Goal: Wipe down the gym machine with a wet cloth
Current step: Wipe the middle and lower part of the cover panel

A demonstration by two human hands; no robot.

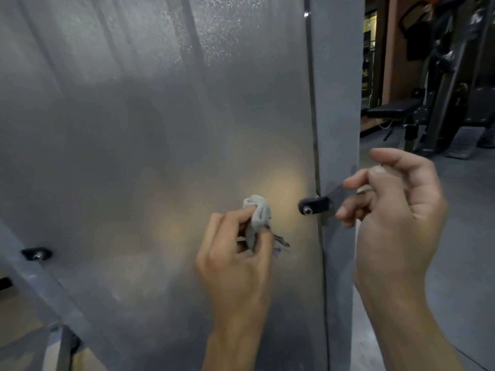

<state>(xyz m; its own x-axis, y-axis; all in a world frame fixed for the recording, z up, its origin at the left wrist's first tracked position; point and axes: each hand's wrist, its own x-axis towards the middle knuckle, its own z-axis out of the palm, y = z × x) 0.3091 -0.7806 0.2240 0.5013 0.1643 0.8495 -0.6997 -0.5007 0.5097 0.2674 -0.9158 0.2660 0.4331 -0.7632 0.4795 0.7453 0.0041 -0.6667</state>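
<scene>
Against the frosted grey translucent panel (pixel 150 135) of the gym machine, small crumpled grey cloth (pixel 257 215) pinched in the left hand (pixel 235 253), fingers curled round it. Just right, black plastic bolt clip (pixel 314 205) at the grey metal post (pixel 338 103). Right hand (pixel 396 210) loosely curled beside it, holding nothing visible.

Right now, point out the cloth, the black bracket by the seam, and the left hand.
cloth (pixel 257 213), head view, on the bunched grey top above the fingers.
black bracket (pixel 314 205), head view, on its flat black face beside the bolt.
left hand (pixel 235 259), head view, on the back of the hand.
</scene>
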